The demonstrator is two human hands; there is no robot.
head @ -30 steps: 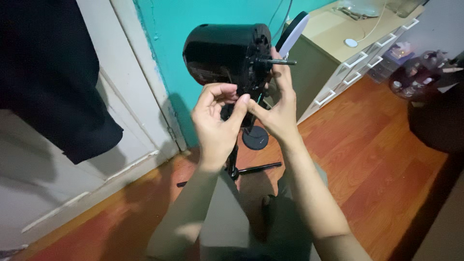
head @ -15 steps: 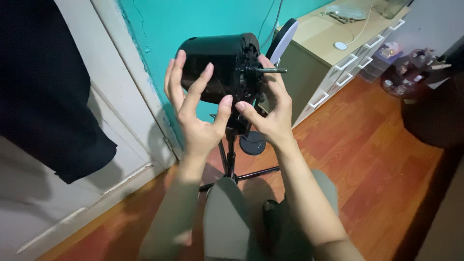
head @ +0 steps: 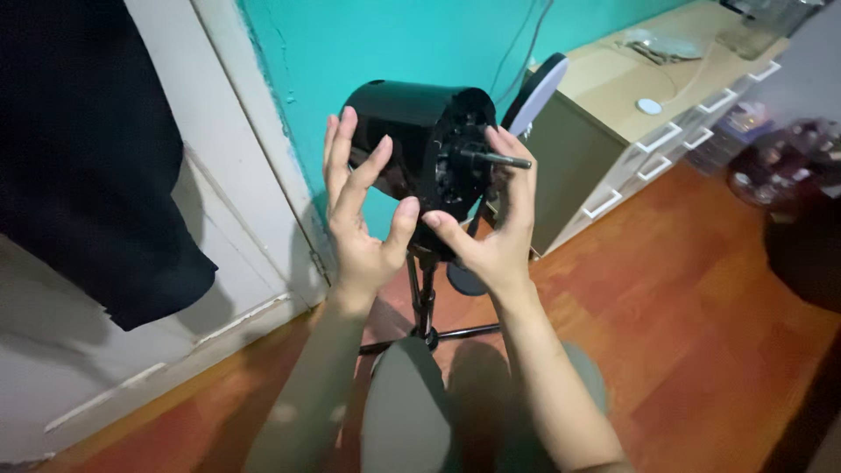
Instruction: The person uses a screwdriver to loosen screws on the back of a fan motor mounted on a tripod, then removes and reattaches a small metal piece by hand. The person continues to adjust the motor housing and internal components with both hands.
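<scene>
Frame centre — black fan motor housing [head: 412, 140] atop a stand [head: 425, 293]. Left hand [head: 363, 215] spread, fingers against housing's side. Right hand [head: 495, 219] cupped beneath the metal shaft [head: 499, 158] — loosely spread.

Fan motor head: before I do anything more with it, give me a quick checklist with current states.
1. Left hand off the black motor housing: ok, fingers spread, open beside it.
2. Right hand steadying the front face: ok, fingers at the hub.
3. Metal shaft bare, nothing mounted: ok.
4. Stand pole upright on the wooden floor: ok.
5. Stand base fully seated: cannot tell, knees hide part.
</scene>
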